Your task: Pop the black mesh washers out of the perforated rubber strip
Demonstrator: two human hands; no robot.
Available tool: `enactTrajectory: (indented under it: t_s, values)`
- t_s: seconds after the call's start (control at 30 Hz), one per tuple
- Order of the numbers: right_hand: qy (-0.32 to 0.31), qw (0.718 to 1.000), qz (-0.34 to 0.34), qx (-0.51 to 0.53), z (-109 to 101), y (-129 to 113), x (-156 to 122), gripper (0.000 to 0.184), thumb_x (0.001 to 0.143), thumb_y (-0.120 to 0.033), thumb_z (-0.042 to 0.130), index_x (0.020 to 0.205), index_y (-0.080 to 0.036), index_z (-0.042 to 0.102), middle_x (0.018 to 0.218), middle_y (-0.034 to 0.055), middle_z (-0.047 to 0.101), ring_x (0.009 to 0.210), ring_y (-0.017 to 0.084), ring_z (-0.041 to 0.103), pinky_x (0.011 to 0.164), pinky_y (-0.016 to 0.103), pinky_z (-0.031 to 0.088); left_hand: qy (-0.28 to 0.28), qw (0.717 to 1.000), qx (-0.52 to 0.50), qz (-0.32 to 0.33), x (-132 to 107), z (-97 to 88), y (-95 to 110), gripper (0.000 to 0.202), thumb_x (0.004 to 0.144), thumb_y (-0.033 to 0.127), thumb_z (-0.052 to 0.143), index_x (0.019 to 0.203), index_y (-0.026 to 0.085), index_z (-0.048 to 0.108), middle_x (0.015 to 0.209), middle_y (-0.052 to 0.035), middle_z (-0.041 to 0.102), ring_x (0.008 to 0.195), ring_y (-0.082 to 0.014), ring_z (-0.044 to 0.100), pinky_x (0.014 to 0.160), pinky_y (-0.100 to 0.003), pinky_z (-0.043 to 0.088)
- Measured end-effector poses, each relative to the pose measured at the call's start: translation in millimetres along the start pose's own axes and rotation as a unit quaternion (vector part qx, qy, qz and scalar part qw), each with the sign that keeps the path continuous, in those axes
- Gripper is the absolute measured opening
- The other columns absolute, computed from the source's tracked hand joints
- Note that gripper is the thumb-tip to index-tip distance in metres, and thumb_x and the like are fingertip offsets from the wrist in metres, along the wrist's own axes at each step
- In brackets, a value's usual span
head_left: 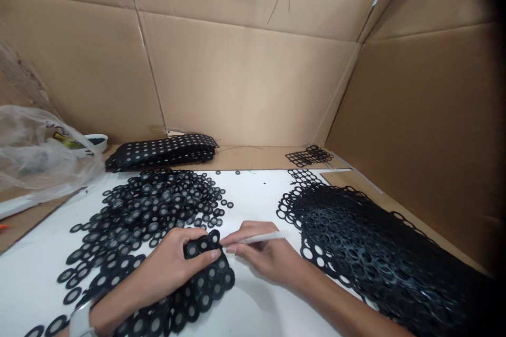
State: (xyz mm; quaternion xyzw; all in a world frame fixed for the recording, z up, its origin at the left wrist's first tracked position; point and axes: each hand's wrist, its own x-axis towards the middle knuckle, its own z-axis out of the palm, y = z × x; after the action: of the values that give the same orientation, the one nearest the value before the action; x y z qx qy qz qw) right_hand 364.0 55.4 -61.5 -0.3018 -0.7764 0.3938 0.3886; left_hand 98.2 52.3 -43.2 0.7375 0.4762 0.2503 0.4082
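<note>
Presently, mid-batch by appearance. Left hand [179,260]: closed on a black punched sheet [197,284] with rings still seated, at the near edge of the white surface [256,189]. Right hand [263,255]: gripping a thin white stick [259,238], tip at the sheet. Loose rings [150,210]: large pile, left. Emptied webs [375,253]: large heap, right. Unworked stack [162,151]: at the back, apparently still to do.
</note>
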Motion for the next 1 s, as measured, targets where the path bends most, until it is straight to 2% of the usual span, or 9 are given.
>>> enactTrajectory:
  t_s: [0.27,0.47,0.6,0.67,0.77,0.83,1.0]
  values:
    - [0.004,1.000,-0.019,-0.005,1,1,-1,0.030,0.118,-0.043,0.073,0.115,-0.015,0.078,0.099,0.0040,0.077,0.084,0.016,0.074,0.080,0.031,0.067,0.016,1.000,0.006,0.016,0,-0.2,2,0.041,0.101,0.061,0.074,0.099,0.022,0.087,0.102,-0.0027,0.087,0.097,-0.0253,0.078,0.084,-0.029,0.059]
    - [0.009,1.000,-0.003,-0.011,0,-5,0,0.029,0.118,-0.042,0.072,0.116,-0.014,0.079,0.102,0.0048,0.078,0.088,0.017,0.076,0.084,0.033,0.068,0.034,0.999,0.010,0.014,1,-0.4,1,0.041,0.098,0.062,0.076,0.098,0.023,0.088,0.099,-0.0026,0.087,0.098,-0.0260,0.079,0.081,-0.028,0.060]
    - [0.021,0.999,0.019,-0.029,-1,-13,1,0.028,0.119,-0.041,0.070,0.120,-0.014,0.079,0.109,0.0065,0.080,0.092,0.018,0.078,0.088,0.036,0.069,0.054,0.999,0.008,-0.001,2,2.8,-5,0.047,0.096,0.068,0.076,0.105,0.024,0.089,0.109,-0.0040,0.089,0.106,-0.0287,0.082,0.090,-0.031,0.065]
    - [0.030,0.998,0.024,-0.046,-3,-16,1,0.028,0.119,-0.042,0.071,0.120,-0.015,0.079,0.112,0.0072,0.080,0.098,0.019,0.078,0.092,0.038,0.069,0.079,0.997,0.007,-0.018,1,6.1,-11,0.053,0.093,0.071,0.078,0.114,0.024,0.089,0.121,-0.0066,0.089,0.116,-0.0324,0.082,0.101,-0.036,0.067]
    - [0.044,0.996,0.036,-0.074,-6,-19,1,0.028,0.118,-0.042,0.072,0.121,-0.015,0.079,0.113,0.0073,0.079,0.098,0.020,0.077,0.091,0.037,0.068,0.111,0.993,0.009,-0.046,0,10.3,-17,0.064,0.091,0.075,0.079,0.127,0.023,0.087,0.139,-0.0090,0.085,0.135,-0.0369,0.078,0.120,-0.044,0.062]
    - [0.053,0.993,0.049,-0.093,-7,-20,1,0.028,0.118,-0.042,0.072,0.118,-0.015,0.078,0.108,0.0061,0.077,0.092,0.018,0.075,0.086,0.035,0.067,0.116,0.992,0.012,-0.051,0,11.5,-19,0.063,0.092,0.076,0.078,0.127,0.024,0.087,0.142,-0.0082,0.084,0.138,-0.0373,0.076,0.123,-0.045,0.062]
    - [0.049,0.989,0.067,-0.123,-8,-18,1,0.035,0.117,-0.042,0.072,0.097,-0.014,0.073,0.090,0.0014,0.072,0.080,0.015,0.070,0.080,0.031,0.064,0.130,0.990,0.021,-0.044,2,11.1,-18,0.060,0.091,0.074,0.079,0.123,0.024,0.087,0.136,-0.0075,0.086,0.132,-0.0366,0.079,0.121,-0.046,0.063]
